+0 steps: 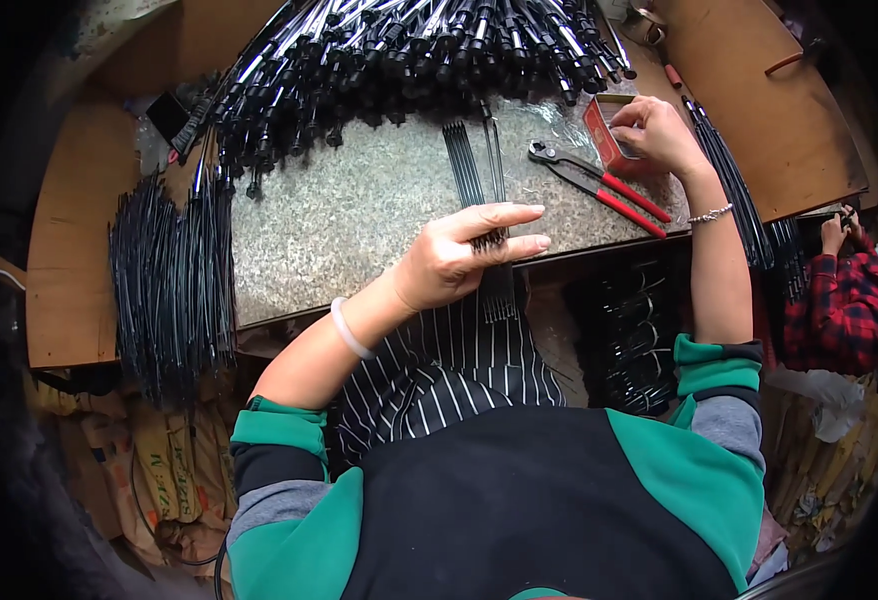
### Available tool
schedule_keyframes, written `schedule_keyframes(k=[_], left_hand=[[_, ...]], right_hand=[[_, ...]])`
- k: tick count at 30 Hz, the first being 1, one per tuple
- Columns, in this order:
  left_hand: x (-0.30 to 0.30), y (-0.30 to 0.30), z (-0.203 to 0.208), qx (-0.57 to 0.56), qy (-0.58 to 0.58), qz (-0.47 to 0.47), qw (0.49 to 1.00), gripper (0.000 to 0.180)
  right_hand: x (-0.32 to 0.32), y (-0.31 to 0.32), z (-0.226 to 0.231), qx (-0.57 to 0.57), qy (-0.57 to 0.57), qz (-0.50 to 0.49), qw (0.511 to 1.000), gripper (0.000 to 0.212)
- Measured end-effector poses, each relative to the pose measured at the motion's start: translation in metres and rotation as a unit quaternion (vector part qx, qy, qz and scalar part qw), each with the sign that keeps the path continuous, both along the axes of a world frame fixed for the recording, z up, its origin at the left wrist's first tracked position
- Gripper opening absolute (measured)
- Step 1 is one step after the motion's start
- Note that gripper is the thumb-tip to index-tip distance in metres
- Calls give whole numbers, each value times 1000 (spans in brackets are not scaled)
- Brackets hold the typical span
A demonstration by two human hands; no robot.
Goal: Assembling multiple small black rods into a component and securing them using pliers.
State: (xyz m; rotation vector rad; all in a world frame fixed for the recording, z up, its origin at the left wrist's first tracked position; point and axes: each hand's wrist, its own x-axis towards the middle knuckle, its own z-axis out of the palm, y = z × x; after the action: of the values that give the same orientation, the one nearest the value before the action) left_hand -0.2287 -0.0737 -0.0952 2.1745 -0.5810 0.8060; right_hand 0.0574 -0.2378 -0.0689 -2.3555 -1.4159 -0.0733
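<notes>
My left hand [456,255] is closed around a flat bundle of thin black metal ribs [464,165], like umbrella ribs, over the table's near edge. Two fingers stretch out to the right, and the ribs run between them, with their lower ends hanging below the hand. Beside the bundle lies a thin pair of metal rods [494,160]. My right hand [656,135] reaches into a small red box [607,138], its fingertips bent together; what they hold, if anything, is hidden. Cutting pliers [599,185] with red handles lie between the bundle and the box.
A large heap of umbrella frames [419,70] covers the back of the speckled tabletop [309,230]. Long black ribs [169,270] hang over the left side; more ribs [729,180] lie at right. Tied black bundles [639,340] sit below. Another person in a plaid sleeve [834,310] is at far right.
</notes>
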Motion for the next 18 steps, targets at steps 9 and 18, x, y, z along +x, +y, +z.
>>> schedule_keyframes(k=[9,18], left_hand=[[9,-1,-6,-23,-2,16,1000,50],[6,-7,-6,9,-5,39,999,47]], right_hand=[[3,-3,-5,87,-76,29,993,13],[14,-5,-6,-17,-59,52,997,13]])
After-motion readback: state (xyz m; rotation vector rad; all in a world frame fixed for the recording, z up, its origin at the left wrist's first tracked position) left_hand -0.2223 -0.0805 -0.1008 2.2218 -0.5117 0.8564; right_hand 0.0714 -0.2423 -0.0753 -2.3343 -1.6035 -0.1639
